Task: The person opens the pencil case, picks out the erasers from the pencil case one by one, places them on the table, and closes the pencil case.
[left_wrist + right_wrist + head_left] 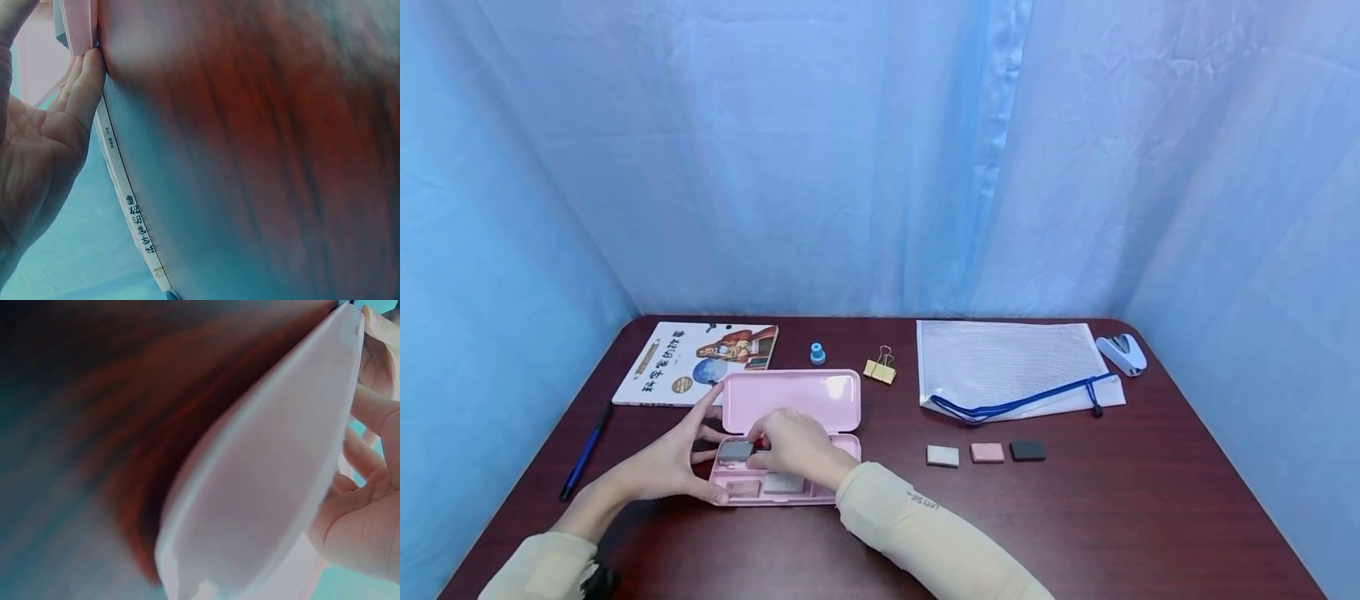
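Grey eraser (735, 451), pinched in my right hand (793, 446), should settle flat into the pink case (820, 392) while my open left hand (673, 454) steadies its edge.

Chinese title on book (696, 362), upside-down

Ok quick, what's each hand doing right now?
Left hand: open, straight fingers steadying the left end of the pink pencil case.
Right hand: fingers curled, pinching a grey eraser over the case's tray.
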A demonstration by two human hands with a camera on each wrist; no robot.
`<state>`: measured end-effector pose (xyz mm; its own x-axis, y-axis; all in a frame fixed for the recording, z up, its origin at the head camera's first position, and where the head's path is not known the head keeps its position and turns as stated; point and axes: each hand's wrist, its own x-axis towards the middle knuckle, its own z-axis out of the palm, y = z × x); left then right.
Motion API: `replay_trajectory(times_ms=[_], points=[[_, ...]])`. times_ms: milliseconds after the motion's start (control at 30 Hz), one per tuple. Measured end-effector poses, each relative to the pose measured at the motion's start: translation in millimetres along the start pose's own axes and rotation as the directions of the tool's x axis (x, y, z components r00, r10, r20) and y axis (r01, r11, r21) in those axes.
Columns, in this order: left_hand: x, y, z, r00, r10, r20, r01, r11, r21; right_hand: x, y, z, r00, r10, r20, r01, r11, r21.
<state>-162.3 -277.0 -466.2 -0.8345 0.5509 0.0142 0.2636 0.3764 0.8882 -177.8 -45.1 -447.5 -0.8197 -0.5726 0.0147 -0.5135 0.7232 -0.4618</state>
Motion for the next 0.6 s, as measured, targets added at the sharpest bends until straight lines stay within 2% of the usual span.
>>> replay_trajectory(times_ms=[233, 600], points=[[0.5, -1.3, 0.2, 1.000, -0.005, 0.000, 0.005, 1.000, -0.009, -0.8, -3.4, -0.9, 1.000, 0.019, -0.015, -0.019, 1.000, 0.006], [-0.2, -1.8, 0.2, 1.000, 0.008, 0.000, -0.008, 1.000, -0.005, 0.9, -4.7, -1.4, 0.999, 0.044, 0.007, -0.044, 0.998, 0.041]])
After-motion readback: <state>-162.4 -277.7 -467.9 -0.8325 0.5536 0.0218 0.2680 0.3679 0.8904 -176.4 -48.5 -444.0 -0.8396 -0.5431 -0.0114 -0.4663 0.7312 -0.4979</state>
